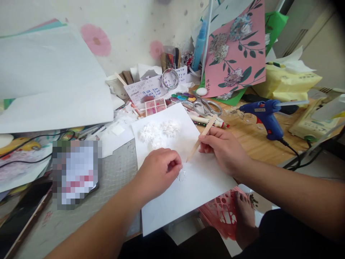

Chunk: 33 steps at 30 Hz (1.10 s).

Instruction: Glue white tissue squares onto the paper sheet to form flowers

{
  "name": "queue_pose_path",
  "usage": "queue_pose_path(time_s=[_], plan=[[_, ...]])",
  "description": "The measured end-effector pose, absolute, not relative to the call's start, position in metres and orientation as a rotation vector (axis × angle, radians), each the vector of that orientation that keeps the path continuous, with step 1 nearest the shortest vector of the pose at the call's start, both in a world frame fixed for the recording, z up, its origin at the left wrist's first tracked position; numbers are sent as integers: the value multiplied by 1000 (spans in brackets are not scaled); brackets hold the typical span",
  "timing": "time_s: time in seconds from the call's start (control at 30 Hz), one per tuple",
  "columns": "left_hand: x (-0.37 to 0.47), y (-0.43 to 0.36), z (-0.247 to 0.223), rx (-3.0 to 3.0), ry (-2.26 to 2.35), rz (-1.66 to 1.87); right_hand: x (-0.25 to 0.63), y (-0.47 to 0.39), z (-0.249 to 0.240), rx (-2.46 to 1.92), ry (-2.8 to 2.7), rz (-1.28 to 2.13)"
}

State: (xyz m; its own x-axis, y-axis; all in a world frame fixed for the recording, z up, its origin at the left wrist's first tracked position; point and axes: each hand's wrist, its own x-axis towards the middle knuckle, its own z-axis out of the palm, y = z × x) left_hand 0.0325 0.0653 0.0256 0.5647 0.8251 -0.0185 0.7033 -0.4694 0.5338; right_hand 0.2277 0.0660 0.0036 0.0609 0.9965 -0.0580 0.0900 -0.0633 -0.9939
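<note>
A white sheet of paper (167, 212) lies at the table's front edge, with fluffy white clusters (159, 132) on its upper left part. My right hand (222, 147) pinches a flat wooden stick (206, 135), whose lower tip points down at the middle of the sheet. Just left of that tip, my left hand (159, 172) is curled with thumb and forefinger together. Beside those fingertips a small clear, whitish patch (182, 175) sits on the sheet. What the left fingers hold, if anything, is too small to make out.
A blue glue gun (265, 117) with its cord stands on the right, near scissors (206, 107) and markers. Behind the sheet are a pink and red palette (155, 107) and a tape ring (170, 78). A pink card with paper flowers (237, 50) leans at the back right.
</note>
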Motion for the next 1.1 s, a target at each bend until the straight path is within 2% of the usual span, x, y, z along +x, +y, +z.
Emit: queue_pose_path(time_s=[0.5,0.67,0.77,0.83,0.93,1.1], plan=[[32,66,23,2266,1265,345,227,59,2,-1320,-1261,1142],[12,67,39,2273,1303,603,223,58,2,-1348,-1280,1117],[-27,82,63,2348,1593,708,222,58,1,-1356,-1304,1109],[-60,99,79,2292,1948,458,222,58,0,-1350,-1322,1105],[-105,126,92,2224,2176,282,224,59,-2,-1333,-1356,1120],[-128,160,73,2291,2178,-1,223,60,-5,-1325,-1381,1133]])
